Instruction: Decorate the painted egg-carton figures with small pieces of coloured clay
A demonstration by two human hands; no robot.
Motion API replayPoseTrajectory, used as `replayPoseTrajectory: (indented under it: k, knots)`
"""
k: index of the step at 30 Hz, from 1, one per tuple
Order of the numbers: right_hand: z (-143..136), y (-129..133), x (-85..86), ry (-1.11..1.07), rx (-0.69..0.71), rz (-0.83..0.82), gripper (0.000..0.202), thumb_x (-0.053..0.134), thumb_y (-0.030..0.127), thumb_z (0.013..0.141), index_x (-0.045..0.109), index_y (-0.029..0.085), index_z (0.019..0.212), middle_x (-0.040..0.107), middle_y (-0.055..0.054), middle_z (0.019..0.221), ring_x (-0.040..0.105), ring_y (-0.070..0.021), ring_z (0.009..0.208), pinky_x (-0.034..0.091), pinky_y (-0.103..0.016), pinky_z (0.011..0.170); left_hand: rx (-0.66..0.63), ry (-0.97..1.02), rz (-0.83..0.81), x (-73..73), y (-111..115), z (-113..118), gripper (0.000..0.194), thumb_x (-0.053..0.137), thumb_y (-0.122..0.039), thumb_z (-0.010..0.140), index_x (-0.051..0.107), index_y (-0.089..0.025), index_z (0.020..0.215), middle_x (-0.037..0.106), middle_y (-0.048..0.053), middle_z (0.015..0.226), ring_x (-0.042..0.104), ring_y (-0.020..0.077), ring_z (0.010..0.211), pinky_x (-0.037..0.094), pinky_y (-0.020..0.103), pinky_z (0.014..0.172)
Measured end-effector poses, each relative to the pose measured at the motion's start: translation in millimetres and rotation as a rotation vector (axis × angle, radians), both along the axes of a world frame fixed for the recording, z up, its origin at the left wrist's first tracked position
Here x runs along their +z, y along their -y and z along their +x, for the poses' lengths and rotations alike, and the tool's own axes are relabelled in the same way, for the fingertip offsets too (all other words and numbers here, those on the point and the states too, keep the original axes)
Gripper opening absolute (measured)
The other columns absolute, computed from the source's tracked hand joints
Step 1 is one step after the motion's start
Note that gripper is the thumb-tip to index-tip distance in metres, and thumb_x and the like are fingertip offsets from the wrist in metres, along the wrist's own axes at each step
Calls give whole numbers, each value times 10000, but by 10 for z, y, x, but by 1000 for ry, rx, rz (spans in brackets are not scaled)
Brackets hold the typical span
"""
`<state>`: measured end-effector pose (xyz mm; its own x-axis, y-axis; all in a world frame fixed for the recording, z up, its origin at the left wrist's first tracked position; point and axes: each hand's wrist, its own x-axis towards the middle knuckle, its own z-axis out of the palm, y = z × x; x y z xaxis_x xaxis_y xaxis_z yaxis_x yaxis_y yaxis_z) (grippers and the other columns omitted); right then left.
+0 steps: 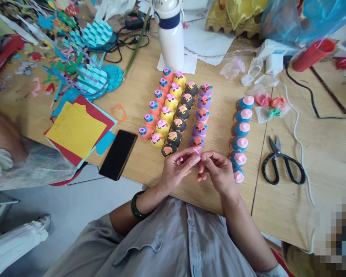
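My left hand (175, 167) is closed in a pinch on a small piece of pink clay (196, 152). The fingertips of my right hand (216, 169) are pressed together right beside it, at the other end of the pink piece; what they grip is too small to make out. Both hands are at the table's front edge, just below a row of purple figures (202, 115). Left of these stand rows of black figures (183, 112), yellow figures (167, 114) and orange figures (155, 107) with small clay faces. Blue figures with pink tops (241, 127) form a row on the right.
Black-handled scissors (276, 156) and a white cable (301, 146) lie right. A white bottle (170, 42) stands behind the figures. Left are a phone (118, 154), coloured paper (77, 129) and paper crafts (92, 79). Another person's arm (5, 130) rests at the far left.
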<state>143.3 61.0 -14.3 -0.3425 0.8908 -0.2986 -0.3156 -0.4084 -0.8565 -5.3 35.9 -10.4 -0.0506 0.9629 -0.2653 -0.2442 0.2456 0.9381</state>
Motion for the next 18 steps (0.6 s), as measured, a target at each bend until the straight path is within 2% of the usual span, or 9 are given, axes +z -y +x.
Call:
replayPoseTrajectory:
  k: [3,7,13,18]
  knots:
    - [-6,-1,3,-2,5,1,299,775,474,845,717,182,825,652,48,572,567,-81,383,572,-221,412,-25,73,-29,9,-9,13,391,779,-444,843,777,-183,1133,575,-36,655,393,20,448,322,153,396]
    - [-20,3,23,3,3,23,298,755,472,864,717,179,835,660,41,591,578,-82,405,594,-231,439,27,135,-31,29,-20,21,286,769,-434,856,797,-182,988,582,-29,686,407,7,446,299,141,389]
    - [-27,2,20,10,-35,8,295,841,421,782,699,187,891,670,50,602,588,-83,422,564,-209,421,57,93,-1,42,-24,14,267,762,-426,863,784,-171,940,588,-32,672,425,6,427,316,135,372]
    - [-52,12,10,94,-145,120,274,825,415,800,700,200,914,705,22,676,624,-98,506,585,-225,479,23,3,33,60,3,15,273,750,-407,877,777,-169,1007,635,-18,707,446,11,425,357,141,369]
